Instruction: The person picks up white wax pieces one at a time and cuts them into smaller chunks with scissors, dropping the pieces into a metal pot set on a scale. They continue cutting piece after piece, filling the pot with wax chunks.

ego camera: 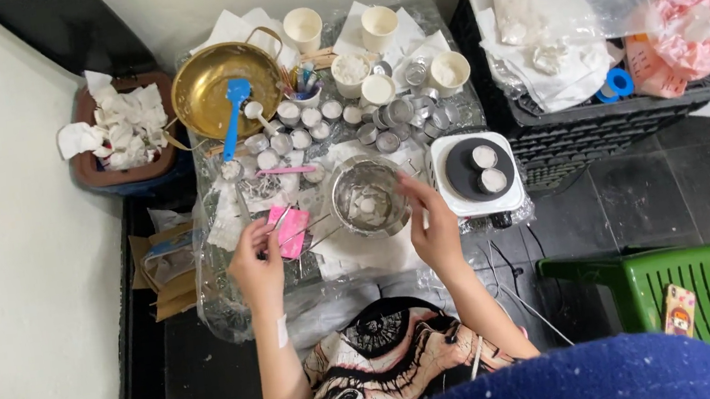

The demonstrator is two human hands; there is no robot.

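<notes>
We are seated at a low surface (354, 267) wrapped in clear plastic, and our left hand (259, 261) has its fingers pinched around a thin metal tool, tweezers (281, 220) as far as the small view lets us tell, its tip resting over a pink scrap (291, 232) lying just beside the hand. Our right hand (432, 224) has its fingers curled on the near right rim of a steel bowl (367, 196), which stands in the middle of the surface, between the two hands, with pale lumps in its bottom. We judge the step in hand to be picking something small with the tool while the bowl is held steady; the next move calls for a light, sure pinch on the left and a firm hold on the rim so the bowl does not slide on the plastic. Behind the bowl sits a cluster of small metal cups (310, 128), some filled white, and farther back a brass pan (219, 85) with a blue spatula (232, 115) lying across it, plus several paper cups (302, 27). To the right, touching the surface's edge, a small white hotplate (476, 171) carries two more filled cups. A green stool (700, 292) stands well apart on the floor.
</notes>
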